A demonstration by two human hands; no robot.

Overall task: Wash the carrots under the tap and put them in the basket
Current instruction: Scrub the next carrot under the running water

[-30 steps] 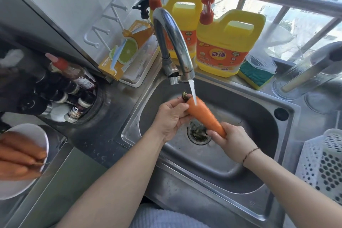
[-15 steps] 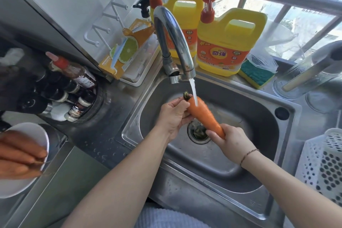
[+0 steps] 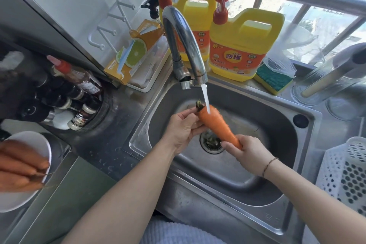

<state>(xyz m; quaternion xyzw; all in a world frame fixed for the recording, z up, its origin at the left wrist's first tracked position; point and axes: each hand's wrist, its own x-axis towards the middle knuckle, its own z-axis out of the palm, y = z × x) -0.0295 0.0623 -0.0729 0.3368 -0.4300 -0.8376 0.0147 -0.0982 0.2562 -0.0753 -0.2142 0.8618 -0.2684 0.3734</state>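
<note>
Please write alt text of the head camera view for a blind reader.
Two hands hold a carrot under the running tap over a steel sink. More carrots wait on a plate at left; a white basket stands at right.

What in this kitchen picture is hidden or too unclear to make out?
All from the head view:
- The carrot: its thin tip is buried in the right hand.
- The plate of carrots: cut off by the left edge and blurred, so no count.
- The basket: cut by the right edge; its inside is unseen.
- The dark bottles: shadowed, labels unreadable.
- The left hand: its fingertips are hidden behind the carrot's top.
</note>
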